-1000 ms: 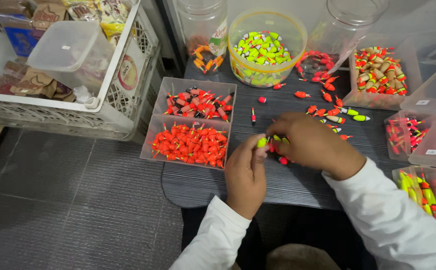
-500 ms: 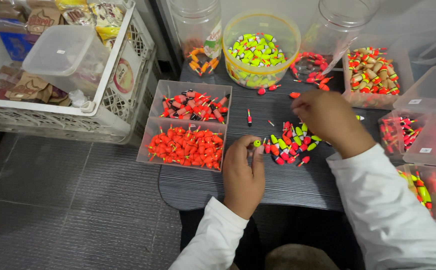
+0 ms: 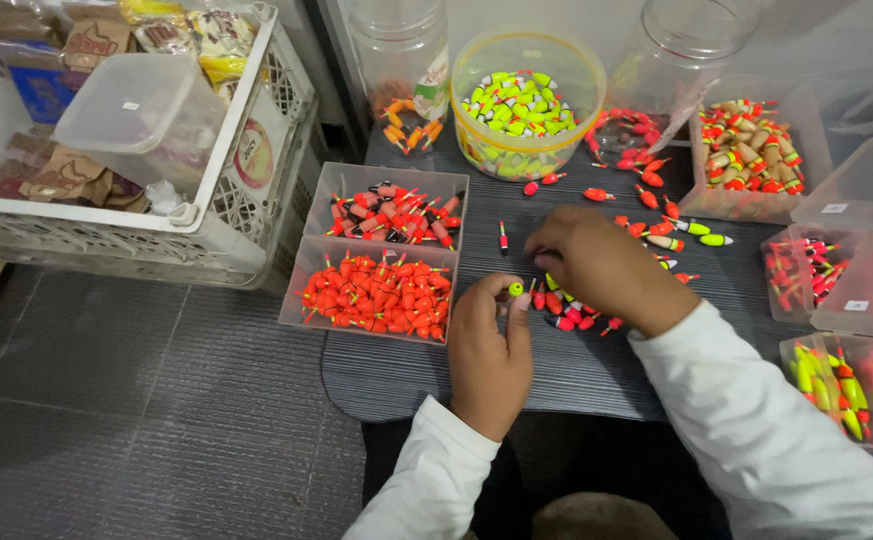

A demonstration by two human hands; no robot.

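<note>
Pinching a small yellow-green plastic float point(image 3: 515, 289) at its fingertips, the left hand point(image 3: 488, 360) sits at six o'clock of the dark ribbed mat point(image 3: 396, 375); the right hand point(image 3: 604, 268), at three o'clock, covers loose red floats point(image 3: 562, 310), grip unclear.

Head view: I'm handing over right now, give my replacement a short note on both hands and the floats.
Left hand: pinches a yellow-tipped float at its fingertips.
Right hand: palm down over the loose pile of floats on the dark table.
Sorted: orange floats in the near tray, red-and-black ones in the far tray, yellow-green ones in the round tub.
Left: the pile and strays scattered near the jars.
</note>
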